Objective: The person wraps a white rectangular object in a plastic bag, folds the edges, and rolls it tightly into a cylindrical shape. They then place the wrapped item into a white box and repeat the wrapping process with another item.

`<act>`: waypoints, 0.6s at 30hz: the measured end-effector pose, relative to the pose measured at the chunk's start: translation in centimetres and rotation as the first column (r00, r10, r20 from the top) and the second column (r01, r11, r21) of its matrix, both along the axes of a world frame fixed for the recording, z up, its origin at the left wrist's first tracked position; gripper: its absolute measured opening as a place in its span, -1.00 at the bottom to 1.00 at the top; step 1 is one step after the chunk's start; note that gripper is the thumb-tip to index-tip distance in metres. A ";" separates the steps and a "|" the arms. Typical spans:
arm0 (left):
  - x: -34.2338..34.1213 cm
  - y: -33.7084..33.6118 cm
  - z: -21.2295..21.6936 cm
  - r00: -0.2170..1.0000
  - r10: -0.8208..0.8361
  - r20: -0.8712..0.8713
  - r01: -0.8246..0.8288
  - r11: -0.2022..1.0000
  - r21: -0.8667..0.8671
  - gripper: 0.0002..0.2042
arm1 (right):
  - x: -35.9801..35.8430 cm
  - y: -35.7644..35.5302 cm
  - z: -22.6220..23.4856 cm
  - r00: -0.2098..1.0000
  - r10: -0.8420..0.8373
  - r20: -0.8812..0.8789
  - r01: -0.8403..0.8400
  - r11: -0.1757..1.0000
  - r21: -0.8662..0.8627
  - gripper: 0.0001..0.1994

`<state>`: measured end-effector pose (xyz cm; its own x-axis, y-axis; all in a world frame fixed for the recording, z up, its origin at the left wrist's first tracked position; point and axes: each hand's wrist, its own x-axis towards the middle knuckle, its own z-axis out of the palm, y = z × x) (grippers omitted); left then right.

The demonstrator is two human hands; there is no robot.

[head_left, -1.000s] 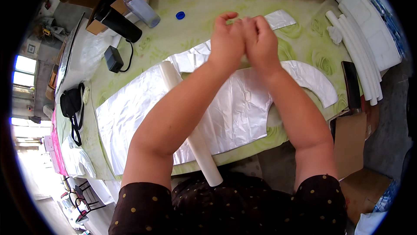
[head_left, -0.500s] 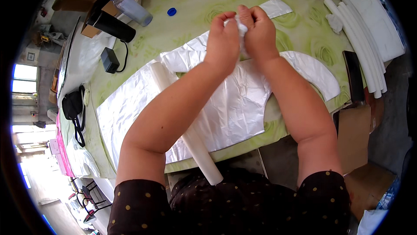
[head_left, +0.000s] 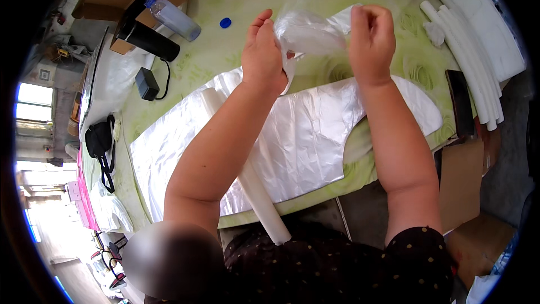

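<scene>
From the head camera, a thin clear plastic bag (head_left: 306, 31) is stretched between the two raised hands above the far middle of the green-patterned tabletop (head_left: 236, 51); it looks crumpled, cloudy and translucent, puffed in the middle, with a loose flap rising toward the far edge. The left hand (head_left: 263, 51) holds the bag's left side, fingers pointing up and thumb pressed into the film; the right hand (head_left: 371, 37) is curled into a fist around the bag's right end. Beneath the forearms lies a large white sheet (head_left: 304, 135) cut with a rounded notch, reaching to the near edge, and a white foam tube (head_left: 247, 180) lies across it, its end sticking out over the near edge. Toward the far left corner stand a clear bottle (head_left: 171, 18) on its side, a black cylinder (head_left: 147, 41) and a blue cap (head_left: 225, 23); white foam rods (head_left: 464, 56) run along the right edge beside a dark flat bar (head_left: 460, 101). Half a second ago the hands were close together, pinching a small wad of film; now they are well apart and the bag is opened out between them.
</scene>
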<state>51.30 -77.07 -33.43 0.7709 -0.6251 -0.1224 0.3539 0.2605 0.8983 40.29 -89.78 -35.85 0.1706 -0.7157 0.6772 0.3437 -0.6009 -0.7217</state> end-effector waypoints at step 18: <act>0.2 -1.4 1.9 0.933 0.184 0.308 -0.107 0.962 -0.250 -0.65 | -1.2 1.5 1.0 0.438 0.899 0.025 -0.491 0.216 0.844 -0.25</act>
